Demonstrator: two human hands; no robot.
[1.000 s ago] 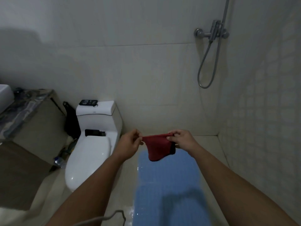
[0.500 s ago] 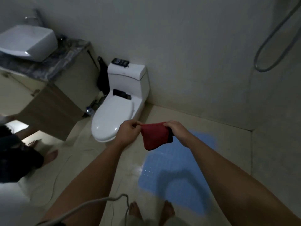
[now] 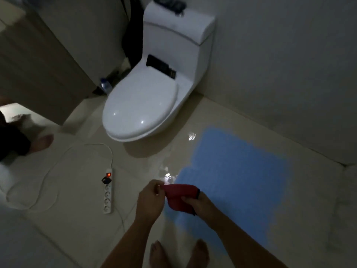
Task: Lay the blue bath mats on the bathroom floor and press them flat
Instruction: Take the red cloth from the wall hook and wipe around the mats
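**Red cloth pinched over the mat**

I see both hands, left (image 3: pixel 148 202) and right (image 3: pixel 201 205), pinching a red cloth (image 3: pixel 180 196) taut between them, as before. The view has tipped down since half a second ago: the blue mat (image 3: pixel 241 171) lies flat right of the toilet (image 3: pixel 143 111), a power strip (image 3: pixel 108 190) now shows left of it, the sink gone.

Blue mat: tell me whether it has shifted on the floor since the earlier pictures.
Cannot tell. The camera swung, but the blue mat still lies flat right of the toilet, near the wall.
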